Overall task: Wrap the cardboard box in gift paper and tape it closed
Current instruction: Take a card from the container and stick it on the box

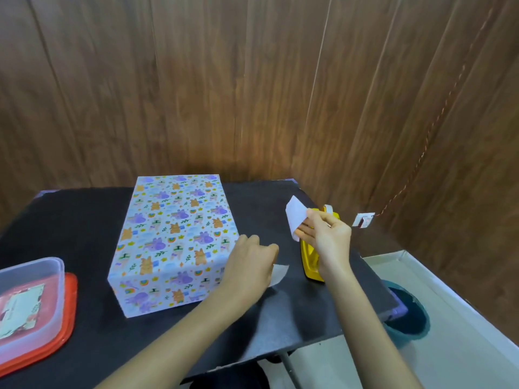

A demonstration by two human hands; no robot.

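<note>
Paper-wrapped cardboard box [174, 234] sits mid-desk [70, 220], left hand [250, 256] pinching its loose end flap [280, 272], right hand [328, 234] gripping a white paper scrap [295, 217] beside the yellow tape dispenser [309, 265]; the untaped flap could spring open if released.

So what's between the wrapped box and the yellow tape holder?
In the head view, the left hand sits there, touching a pale paper flap that lies on the black table.

A cardboard box [174, 237], wrapped in pastel animal-print gift paper, lies flat on the counter [70, 220]; a yellow tape dispenser [309, 265] stands at its three o'clock.
</note>
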